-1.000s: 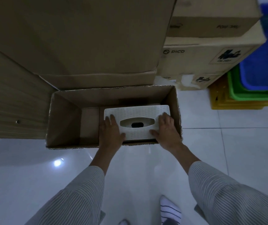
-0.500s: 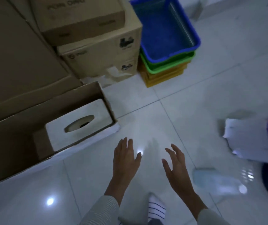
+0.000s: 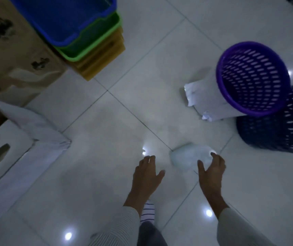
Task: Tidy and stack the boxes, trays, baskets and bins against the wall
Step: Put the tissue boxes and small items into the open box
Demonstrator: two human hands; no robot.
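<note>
Head view — both hands, left point(image 3: 146, 172) and right point(image 3: 211, 172), hover empty and spread; a two-handed cupped grip should suit the pale bundle point(image 3: 189, 157).

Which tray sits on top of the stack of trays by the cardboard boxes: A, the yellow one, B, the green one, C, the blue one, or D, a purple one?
C: the blue tray is nested uppermost, with the green tray under it and the yellow tray at the bottom.
</note>
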